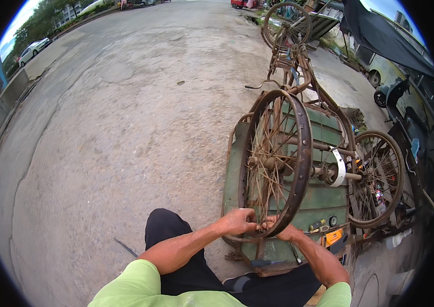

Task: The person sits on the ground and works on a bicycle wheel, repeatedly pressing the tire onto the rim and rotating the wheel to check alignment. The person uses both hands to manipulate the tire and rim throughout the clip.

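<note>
A bare, rusty spoked wheel [304, 153] stands upright on the axle of an overturned cargo tricycle with a green bed [324, 199]. My left hand [240, 222] is at the near left side of the rim, thumb and fingers pinched at the lower end of a spoke. From the right, my right hand [280, 230] reaches round the rim, and its fingertips meet the left ones at the same spokes. The rim partly covers the right hand. No tyre shows on this wheel. What lies right between the fingertips is too small to tell.
On the green bed near my right arm lie a flashlight-like tool [324, 224], an orange-and-black box [333, 237] and a screwdriver [265, 262]. A thin dark rod [125, 247] rests on the concrete to my left. The tricycle's other rear wheel [375, 179] stands at right, its front wheel [287, 25] far off.
</note>
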`<state>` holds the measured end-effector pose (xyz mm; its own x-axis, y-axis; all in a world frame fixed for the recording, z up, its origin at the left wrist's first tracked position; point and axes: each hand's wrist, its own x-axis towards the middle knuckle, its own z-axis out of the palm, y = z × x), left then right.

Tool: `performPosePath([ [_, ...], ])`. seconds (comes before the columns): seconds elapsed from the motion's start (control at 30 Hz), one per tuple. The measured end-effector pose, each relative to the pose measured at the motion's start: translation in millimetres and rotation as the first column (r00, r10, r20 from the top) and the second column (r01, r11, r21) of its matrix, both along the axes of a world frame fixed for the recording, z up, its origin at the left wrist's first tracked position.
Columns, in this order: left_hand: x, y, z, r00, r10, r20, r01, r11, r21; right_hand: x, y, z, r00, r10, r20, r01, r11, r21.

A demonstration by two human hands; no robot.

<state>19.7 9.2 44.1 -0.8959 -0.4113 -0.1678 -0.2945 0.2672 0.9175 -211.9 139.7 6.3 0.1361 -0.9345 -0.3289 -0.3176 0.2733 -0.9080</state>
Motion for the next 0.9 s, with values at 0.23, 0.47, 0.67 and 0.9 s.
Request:
performPosePath([
  [0.23,-8,-3,-10,0.996,-0.047,-0.078,0.061,0.979,0.195,4,16,-36,0.909,-0.267,0.321,0.255,0.964,0.079],
  [0.47,-3,7,3,0.995,-0.061,-0.073,0.07,0.991,0.117,3,22,-11,0.909,-0.366,0.199,0.349,0.93,0.118],
  [0.67,-8,13,7,1.0,-0.005,0.001,0.005,0.955,0.296,22,20,6,0.899,-0.42,0.124,0.417,0.908,0.046],
  [0.9,-3,16,22,0.999,0.03,0.025,-0.036,0.967,0.251,53,-36,36,0.589,-0.779,0.216,0.743,0.627,0.234],
])
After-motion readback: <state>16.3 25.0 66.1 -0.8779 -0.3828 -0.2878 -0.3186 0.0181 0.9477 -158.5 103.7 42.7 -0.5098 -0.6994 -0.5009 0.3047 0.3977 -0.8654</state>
